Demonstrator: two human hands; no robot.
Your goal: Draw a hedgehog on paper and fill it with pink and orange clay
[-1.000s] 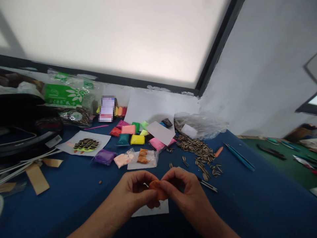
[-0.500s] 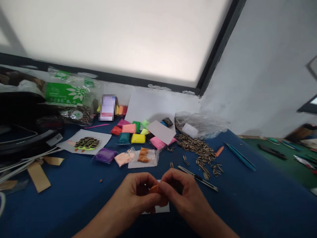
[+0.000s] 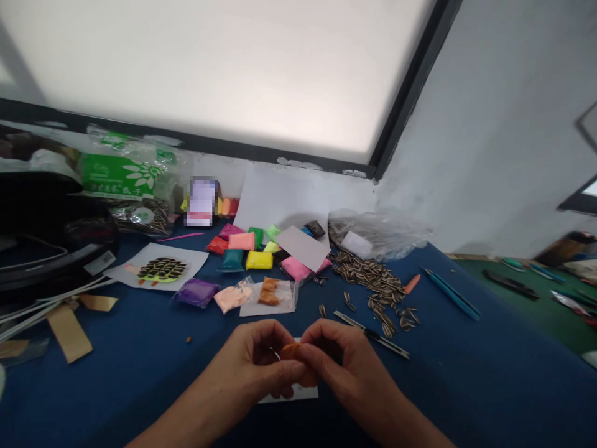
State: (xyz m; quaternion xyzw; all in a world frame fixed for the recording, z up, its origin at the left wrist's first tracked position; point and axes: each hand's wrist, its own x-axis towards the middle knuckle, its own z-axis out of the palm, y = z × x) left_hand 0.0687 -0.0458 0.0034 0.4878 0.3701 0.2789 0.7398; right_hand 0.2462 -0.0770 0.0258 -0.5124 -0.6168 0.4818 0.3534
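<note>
Between my fingertips is a lump of orange-brown modelling clay (image 3: 305, 376), partly hidden by the thumbs. My left hand (image 3: 261, 364) pinches it from the left, fingers curled. From the other side my right hand (image 3: 342, 358) grips the same lump with thumb and fingers. Below them a small white paper (image 3: 305, 393) lies on the blue table, mostly covered. Just beyond the hands, an opened packet of the same orange-brown clay (image 3: 269, 292) rests on white paper. A utility knife (image 3: 373, 335) lies to the right of my right hand.
Colourful clay packets (image 3: 259, 260) spread across the middle. Striped sunflower seeds (image 3: 368, 280) are heaped to the right, near blue tweezers (image 3: 450, 292). On the left, a paper sheet (image 3: 193, 258) bears a seed-covered clay figure (image 3: 163, 269). Behind it stands a seed bag (image 3: 125, 180).
More of the orange-brown clay shows between my fingers, and my left hand has shifted slightly. The camera view has moved a little; the things on the table look unchanged.
</note>
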